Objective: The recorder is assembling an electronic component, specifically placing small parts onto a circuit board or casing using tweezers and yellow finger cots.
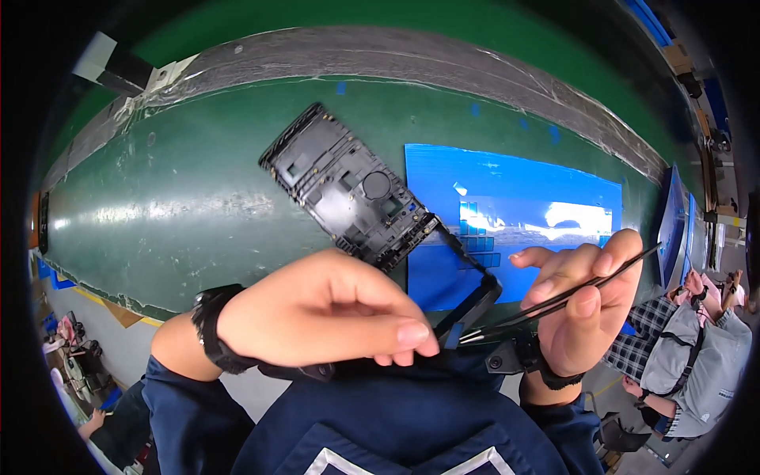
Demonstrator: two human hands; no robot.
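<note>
A black plastic device housing [356,186] with brass-coloured inserts, a round recess and square openings lies slanted in front of me. From its near right corner a black jointed strip [476,301] bends back toward my body. My left hand [332,313] is closed, its thumb and fingers pinching the near end of this strip. Beside those fingertips a small blue film piece [453,335] sits on the strip. My right hand [582,297] grips black tweezers [558,299], their pale tips touching or very near the blue piece; I cannot tell which.
A blue plastic sheet [435,174] lies right of the housing, bearing several small blue film pieces [479,244] and a glossy clear strip [574,220]. The green bench [174,206] has a taped grey far edge [364,59]. Another person [685,356] is at the right.
</note>
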